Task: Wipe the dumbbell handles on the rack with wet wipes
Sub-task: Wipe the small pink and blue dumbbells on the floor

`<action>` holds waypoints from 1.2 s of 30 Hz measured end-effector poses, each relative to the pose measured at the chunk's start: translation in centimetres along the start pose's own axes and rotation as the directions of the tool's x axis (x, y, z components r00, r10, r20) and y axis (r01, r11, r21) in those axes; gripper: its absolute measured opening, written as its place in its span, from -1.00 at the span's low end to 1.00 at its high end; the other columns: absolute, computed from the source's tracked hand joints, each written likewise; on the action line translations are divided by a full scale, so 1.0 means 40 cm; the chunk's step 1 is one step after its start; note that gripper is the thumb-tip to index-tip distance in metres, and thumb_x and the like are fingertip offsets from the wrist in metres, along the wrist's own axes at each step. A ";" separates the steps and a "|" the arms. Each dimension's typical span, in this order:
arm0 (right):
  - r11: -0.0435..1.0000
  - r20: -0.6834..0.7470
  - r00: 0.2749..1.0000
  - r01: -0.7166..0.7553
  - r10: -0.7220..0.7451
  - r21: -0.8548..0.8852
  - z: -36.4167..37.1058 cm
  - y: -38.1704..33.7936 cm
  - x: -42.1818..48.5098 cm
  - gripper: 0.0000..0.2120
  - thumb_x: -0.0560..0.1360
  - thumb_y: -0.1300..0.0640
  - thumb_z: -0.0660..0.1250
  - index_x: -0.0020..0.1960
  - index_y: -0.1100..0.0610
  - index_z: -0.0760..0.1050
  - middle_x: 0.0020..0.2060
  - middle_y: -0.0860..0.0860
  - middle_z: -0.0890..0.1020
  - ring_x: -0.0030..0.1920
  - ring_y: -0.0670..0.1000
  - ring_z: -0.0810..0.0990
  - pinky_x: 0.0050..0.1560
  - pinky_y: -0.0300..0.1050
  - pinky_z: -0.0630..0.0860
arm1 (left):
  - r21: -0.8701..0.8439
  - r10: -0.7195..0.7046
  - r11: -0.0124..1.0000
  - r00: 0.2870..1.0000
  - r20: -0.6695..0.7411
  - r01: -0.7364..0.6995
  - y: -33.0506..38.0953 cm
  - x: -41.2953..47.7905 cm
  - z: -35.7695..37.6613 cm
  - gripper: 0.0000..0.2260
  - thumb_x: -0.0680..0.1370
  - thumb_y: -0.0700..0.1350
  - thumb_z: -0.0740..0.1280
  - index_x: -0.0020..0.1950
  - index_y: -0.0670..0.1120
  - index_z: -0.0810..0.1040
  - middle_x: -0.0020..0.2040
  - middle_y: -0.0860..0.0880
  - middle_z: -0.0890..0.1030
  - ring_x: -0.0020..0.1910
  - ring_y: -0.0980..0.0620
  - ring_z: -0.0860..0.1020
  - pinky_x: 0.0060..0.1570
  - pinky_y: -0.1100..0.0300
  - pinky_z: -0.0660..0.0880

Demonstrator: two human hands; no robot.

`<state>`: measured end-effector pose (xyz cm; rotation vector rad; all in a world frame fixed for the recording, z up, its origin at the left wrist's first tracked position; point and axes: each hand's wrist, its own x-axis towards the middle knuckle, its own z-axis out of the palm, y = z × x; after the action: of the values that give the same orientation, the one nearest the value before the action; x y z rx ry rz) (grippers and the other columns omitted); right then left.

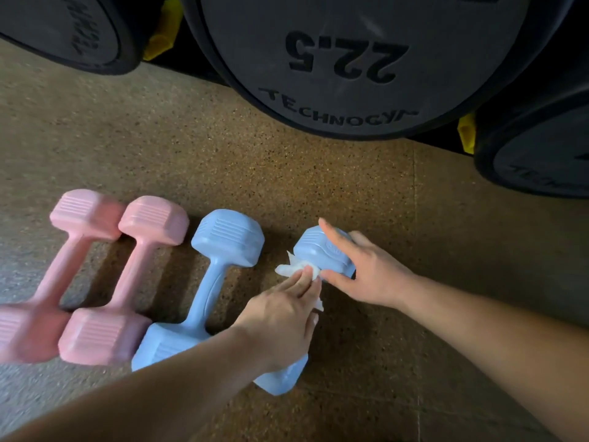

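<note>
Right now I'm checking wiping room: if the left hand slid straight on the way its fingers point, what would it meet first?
The far head of the rightmost blue dumbbell, which the right hand grips; the left hand and its wet wipe look nearly against it.

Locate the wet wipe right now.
Head view, centre-right: the wet wipe sits under the left hand on the rightmost blue dumbbell, beside the head the right hand holds.
</note>
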<state>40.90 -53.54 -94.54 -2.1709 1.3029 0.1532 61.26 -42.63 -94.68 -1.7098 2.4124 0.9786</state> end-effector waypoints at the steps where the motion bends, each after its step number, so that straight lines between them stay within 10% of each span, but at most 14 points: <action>1: 1.000 -0.001 1.000 0.013 -0.013 -0.012 -0.005 -0.005 0.007 -0.12 0.54 -0.29 0.33 0.50 -0.55 -0.31 0.32 0.00 0.38 0.30 0.08 0.51 0.29 0.10 0.51 | -0.004 -0.005 1.000 1.000 0.006 0.005 0.003 -0.005 -0.004 -0.42 0.73 0.10 0.00 0.70 0.02 -0.13 0.69 0.05 -0.18 0.66 0.10 -0.19 0.64 0.07 0.00; 7: 0.985 0.130 0.992 0.029 -0.007 -0.170 -0.074 -0.056 0.081 -0.18 0.49 -0.39 0.30 0.46 -0.61 -0.24 0.03 -0.05 0.38 0.07 0.05 0.53 0.05 -0.06 0.43 | 0.115 0.027 0.993 1.000 0.014 -0.028 0.020 -0.101 -0.023 -0.48 0.75 0.09 -0.05 0.69 -0.06 0.09 0.70 -0.04 0.03 0.67 0.05 -0.03 0.51 0.27 -0.14; 9: 0.957 0.163 0.987 0.044 0.003 -0.287 -0.094 -0.091 0.122 -0.19 0.47 -0.43 0.27 0.51 -0.56 -0.20 0.08 -0.05 0.39 0.09 0.06 0.52 0.03 -0.03 0.43 | 0.076 -0.027 0.997 0.997 -0.071 0.032 0.018 -0.093 -0.034 -0.57 0.74 0.09 -0.02 0.57 0.01 0.33 0.61 0.02 0.31 0.57 0.05 0.30 0.49 0.24 0.21; 11: 0.933 0.115 0.993 0.036 0.006 -0.359 -0.089 -0.123 0.152 -0.20 0.46 -0.45 0.27 0.54 -0.51 -0.12 0.18 -0.01 0.42 0.18 0.11 0.54 0.10 0.04 0.49 | 0.034 -0.100 0.994 0.984 -0.148 0.106 0.010 -0.062 -0.056 -0.72 0.74 0.08 0.02 0.23 0.05 0.48 0.21 0.06 0.58 0.12 -0.01 0.60 0.06 0.12 0.53; 14: 0.980 -0.089 0.996 -0.002 -0.016 -0.200 -0.061 -0.156 0.163 -0.30 0.40 -0.41 0.40 0.46 -0.35 0.23 0.26 -0.08 0.45 0.20 0.12 0.56 0.16 0.08 0.53 | -0.081 -0.191 0.981 0.947 -0.259 0.176 -0.033 -0.008 -0.049 -0.94 0.69 -0.04 0.15 0.05 0.04 0.38 -0.07 0.02 0.54 -0.18 -0.08 0.60 -0.21 0.01 0.55; 17: 0.995 -0.193 0.978 0.089 -0.080 0.038 -0.027 -0.118 0.158 -0.45 0.41 -0.33 0.45 0.35 -0.26 0.43 0.24 -0.15 0.46 0.24 0.00 0.55 0.28 0.06 0.50 | -0.208 -0.232 0.960 0.946 -0.228 0.185 -0.063 0.009 -0.014 -0.90 0.65 -0.04 0.20 0.11 0.00 0.47 0.11 0.02 0.48 0.01 -0.07 0.59 -0.03 0.00 0.56; 20: 0.988 -0.073 0.994 0.088 -0.079 0.124 -0.016 -0.061 0.129 -0.30 0.48 -0.22 0.46 0.53 -0.41 0.23 0.46 -0.06 0.35 0.48 -0.01 0.37 0.49 -0.02 0.34 | -0.251 -0.196 0.953 0.978 -0.076 0.172 -0.044 0.004 0.006 -0.51 0.69 0.03 0.20 0.60 -0.04 0.25 0.62 -0.05 0.13 0.55 -0.11 0.27 0.46 0.01 0.34; 23: 0.989 -0.002 0.994 0.113 -0.114 0.093 -0.003 -0.045 0.110 -0.18 0.55 -0.13 0.43 0.57 -0.48 -0.04 0.47 -0.05 0.29 0.47 -0.01 0.36 0.47 -0.09 0.32 | -0.338 -0.190 0.922 0.981 0.036 0.191 -0.023 0.002 -0.006 -0.35 0.72 0.04 0.17 0.70 -0.06 -0.09 0.69 -0.01 -0.23 0.64 -0.07 0.13 0.52 0.12 0.22; 26: 0.990 -0.055 0.992 0.118 -0.114 0.072 0.005 -0.060 0.117 -0.18 0.57 -0.09 0.42 0.57 -0.46 -0.06 0.32 -0.07 0.31 0.32 0.02 0.44 0.32 -0.18 0.35 | -0.449 -0.214 0.874 0.977 -0.011 0.186 -0.039 0.009 -0.023 -0.43 0.72 0.01 0.18 0.69 0.03 0.04 0.69 -0.03 0.08 0.59 -0.05 0.28 0.48 0.12 0.28; 28: 0.993 -0.040 0.993 0.111 -0.110 0.045 0.003 -0.060 0.121 -0.18 0.57 -0.11 0.41 0.57 -0.48 -0.08 0.28 -0.07 0.31 0.26 0.02 0.45 0.24 -0.22 0.34 | -0.523 -0.261 0.829 0.964 -0.054 0.195 -0.053 0.010 -0.034 -0.59 0.72 -0.03 0.19 0.59 0.05 0.29 0.25 -0.04 0.60 0.21 0.01 0.58 0.22 0.06 0.50; 30: 0.994 -0.020 0.995 0.097 -0.097 0.046 -0.001 -0.055 0.117 -0.16 0.57 -0.11 0.42 0.57 -0.48 -0.08 0.27 -0.07 0.31 0.24 0.01 0.45 0.23 -0.21 0.35 | -0.518 -0.308 0.825 0.949 -0.074 0.227 -0.048 0.007 -0.044 -0.74 0.70 -0.09 0.20 0.39 0.01 0.47 -0.14 -0.04 0.59 -0.12 0.00 0.60 -0.02 -0.02 0.57; 36: 0.995 -0.006 0.996 0.084 -0.084 0.046 -0.007 -0.056 0.120 -0.16 0.56 -0.10 0.42 0.56 -0.51 -0.08 0.18 -0.06 0.31 0.15 0.03 0.49 0.26 -0.11 0.44 | -0.324 -0.357 0.900 0.919 -0.167 0.291 -0.015 -0.035 -0.007 -0.68 0.69 -0.13 0.14 0.42 0.09 0.43 -0.15 -0.04 0.57 -0.19 0.00 0.56 -0.21 0.06 0.49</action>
<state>45.16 -56.61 -95.19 -2.1834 1.2031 0.0842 62.42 -41.69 -94.24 -2.3488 2.0618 1.1956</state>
